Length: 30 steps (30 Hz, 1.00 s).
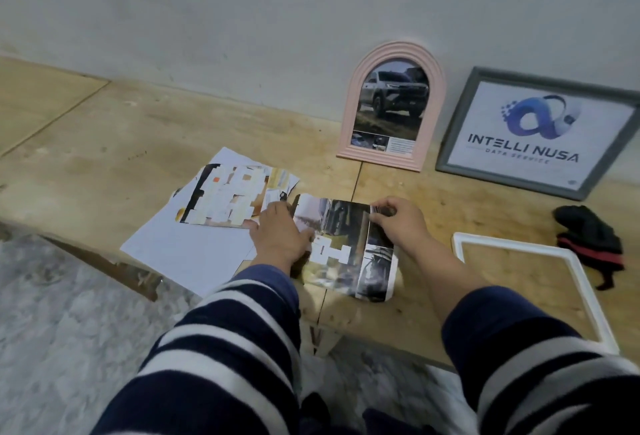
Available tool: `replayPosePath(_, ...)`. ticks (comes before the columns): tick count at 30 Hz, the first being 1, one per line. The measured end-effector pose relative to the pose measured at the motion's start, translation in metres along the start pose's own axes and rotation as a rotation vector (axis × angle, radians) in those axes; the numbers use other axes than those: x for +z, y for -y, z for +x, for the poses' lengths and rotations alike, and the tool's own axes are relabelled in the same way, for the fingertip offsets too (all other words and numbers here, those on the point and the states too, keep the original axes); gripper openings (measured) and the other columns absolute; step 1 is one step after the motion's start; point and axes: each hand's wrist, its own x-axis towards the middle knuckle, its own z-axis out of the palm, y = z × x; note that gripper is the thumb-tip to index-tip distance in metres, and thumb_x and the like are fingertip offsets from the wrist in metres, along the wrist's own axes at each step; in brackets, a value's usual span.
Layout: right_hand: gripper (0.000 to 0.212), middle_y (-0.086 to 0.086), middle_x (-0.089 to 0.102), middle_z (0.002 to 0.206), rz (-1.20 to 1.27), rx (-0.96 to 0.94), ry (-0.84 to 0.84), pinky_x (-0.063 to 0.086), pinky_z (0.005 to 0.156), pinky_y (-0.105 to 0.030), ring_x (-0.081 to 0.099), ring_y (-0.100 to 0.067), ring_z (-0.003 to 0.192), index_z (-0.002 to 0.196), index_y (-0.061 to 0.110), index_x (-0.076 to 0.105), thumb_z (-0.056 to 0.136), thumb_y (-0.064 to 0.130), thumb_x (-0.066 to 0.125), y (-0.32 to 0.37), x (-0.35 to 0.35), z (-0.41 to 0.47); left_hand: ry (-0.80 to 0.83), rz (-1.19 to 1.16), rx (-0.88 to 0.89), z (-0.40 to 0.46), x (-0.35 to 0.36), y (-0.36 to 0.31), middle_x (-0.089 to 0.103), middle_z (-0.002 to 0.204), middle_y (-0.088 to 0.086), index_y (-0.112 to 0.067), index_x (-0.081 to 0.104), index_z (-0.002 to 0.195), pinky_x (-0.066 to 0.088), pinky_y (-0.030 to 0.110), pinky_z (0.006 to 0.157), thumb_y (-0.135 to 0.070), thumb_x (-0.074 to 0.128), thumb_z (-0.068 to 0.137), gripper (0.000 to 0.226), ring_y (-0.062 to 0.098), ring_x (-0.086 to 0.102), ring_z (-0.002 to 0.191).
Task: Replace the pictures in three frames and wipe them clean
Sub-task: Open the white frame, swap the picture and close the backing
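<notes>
A dark printed picture lies on the wooden table. My left hand presses flat on its left side. My right hand pinches its folded top right edge. A white square frame lies flat to the right with bare wood showing through it. A pink arched frame with a truck picture leans on the wall. Beside it leans a grey frame with a logo print. A black and red cloth lies at the right.
A loose pile of paper sheets and cut pictures lies left of my hands, reaching the table's front edge. The wall stands close behind the table. Grey patterned floor shows below the edge at the left.
</notes>
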Motion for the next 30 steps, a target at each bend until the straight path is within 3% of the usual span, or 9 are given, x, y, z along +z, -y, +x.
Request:
replayPosePath(2,0.022,-0.001,0.063,0.105,0.139,0.034,-0.073,0.045,0.075,-0.021,0.057,-0.015,0.094,0.106,0.015,0.07,0.084,0.013,0.072,-0.001,-0.014,0.003,-0.054,-0.391,-0.025,0.0,-0.004,-0.006,0.06,0.105,0.003,-0.021,0.042,0.116,0.049,0.036,0.084,-0.031,0.065,0.089,0.037,0.019,0.063,0.088)
replayPosePath(4,0.025,-0.003,0.066,0.107,0.327,0.099,-0.173,0.056,0.078,-0.032,0.064,-0.022,0.095,0.102,0.018,0.07,0.079,0.015,0.078,-0.005,-0.032,0.003,-0.021,-0.606,-0.035,-0.004,-0.005,-0.018,0.054,0.081,0.0,-0.018,0.044,0.109,0.045,0.026,0.067,-0.021,0.064,0.091,0.027,0.014,0.056,0.068)
replayPosePath(7,0.032,-0.002,0.064,0.11,0.403,0.149,-0.286,0.052,0.094,-0.04,0.063,-0.023,0.103,0.11,0.018,0.065,0.08,0.018,0.077,-0.017,-0.067,-0.001,0.021,-0.739,-0.071,-0.013,0.003,-0.046,0.056,0.084,0.004,-0.01,0.052,0.115,0.047,0.033,0.079,-0.018,0.064,0.091,0.027,0.024,0.059,0.08)
replayPosePath(10,0.039,-0.006,0.066,0.113,0.497,0.214,-0.278,0.057,0.077,-0.035,0.067,-0.021,0.088,0.118,0.018,0.059,0.083,0.023,0.074,-0.035,-0.098,-0.009,-0.01,-0.831,-0.094,-0.027,0.018,-0.076,0.06,0.095,0.01,-0.007,0.051,0.12,0.051,0.033,0.076,-0.015,0.061,0.093,0.03,0.03,0.063,0.087)
replayPosePath(12,0.041,-0.007,0.067,0.112,0.52,0.231,-0.245,0.052,0.064,-0.027,0.066,-0.016,0.08,0.122,0.015,0.057,0.085,0.025,0.071,-0.051,-0.119,-0.021,-0.034,-0.826,-0.085,-0.041,0.027,-0.1,0.06,0.101,0.011,-0.008,0.049,0.122,0.046,0.022,0.066,-0.015,0.059,0.095,0.029,0.025,0.059,0.084)
replayPosePath(16,0.032,-0.009,0.066,0.108,0.473,0.268,-0.248,0.046,0.053,-0.024,0.063,-0.014,0.071,0.123,0.017,0.056,0.092,0.01,0.061,-0.082,-0.161,-0.042,-0.053,-0.817,-0.081,-0.071,0.043,-0.146,0.054,0.105,0.007,-0.008,0.047,0.129,0.038,0.026,0.074,-0.017,0.054,0.097,0.034,0.02,0.052,0.088)
replayPosePath(22,0.035,-0.006,0.065,0.109,0.471,0.297,-0.349,0.054,0.065,-0.031,0.065,-0.02,0.082,0.122,0.022,0.059,0.092,0.003,0.057,-0.132,-0.214,-0.065,0.036,-0.782,-0.05,-0.115,0.077,-0.196,0.061,0.102,0.003,-0.011,0.05,0.123,0.043,0.026,0.075,-0.02,0.055,0.096,0.029,0.015,0.056,0.083)
replayPosePath(26,0.031,-0.009,0.066,0.115,0.469,0.34,-0.402,0.058,0.081,-0.044,0.066,-0.028,0.094,0.113,0.022,0.062,0.09,0.001,0.058,-0.164,-0.226,-0.074,0.113,-0.637,-0.023,-0.134,0.104,-0.21,0.061,0.118,0.002,-0.017,0.052,0.13,0.049,0.037,0.094,-0.024,0.059,0.092,0.039,0.022,0.059,0.102)
replayPosePath(30,0.028,-0.005,0.065,0.11,0.423,0.346,-0.419,0.052,0.06,-0.029,0.065,-0.023,0.085,0.118,0.018,0.061,0.093,0.005,0.057,-0.184,-0.23,-0.081,0.154,-0.32,-0.006,-0.144,0.121,-0.214,0.046,0.138,0.005,-0.027,0.046,0.138,0.035,0.039,0.101,-0.039,0.057,0.092,0.049,0.027,0.04,0.128)
